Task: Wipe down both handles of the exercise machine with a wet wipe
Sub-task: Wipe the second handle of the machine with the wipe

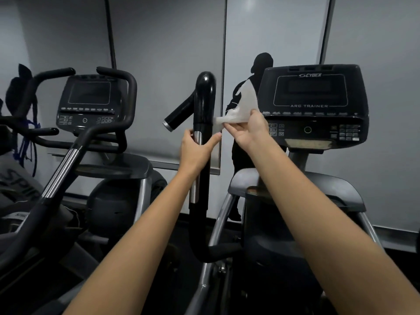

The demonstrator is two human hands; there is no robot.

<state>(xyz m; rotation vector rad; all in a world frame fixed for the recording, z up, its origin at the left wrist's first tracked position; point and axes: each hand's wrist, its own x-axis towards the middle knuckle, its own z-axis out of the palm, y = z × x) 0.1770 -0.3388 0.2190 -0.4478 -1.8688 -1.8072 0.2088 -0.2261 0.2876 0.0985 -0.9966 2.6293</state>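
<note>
Your left hand point(197, 148) is wrapped around the upright black padded handle with its chrome strip point(203, 123), fingers at nine o'clock of the bar and thumb reaching round to three o'clock. That grip looks meant to steady the swinging arm so it won't rock away under pressure. Your right hand point(248, 129) is closed on the crumpled white wet wipe point(241, 105), pinching its lower edge while the loose part stands up toward twelve o'clock. One corner of the wipe lies against the handle's three o'clock side, just above your left thumb. The dark console marked Arc Trainer point(314, 103) sits at three o'clock of the handle. The machine's other handle is not in view, so it likely remains to be done.
</note>
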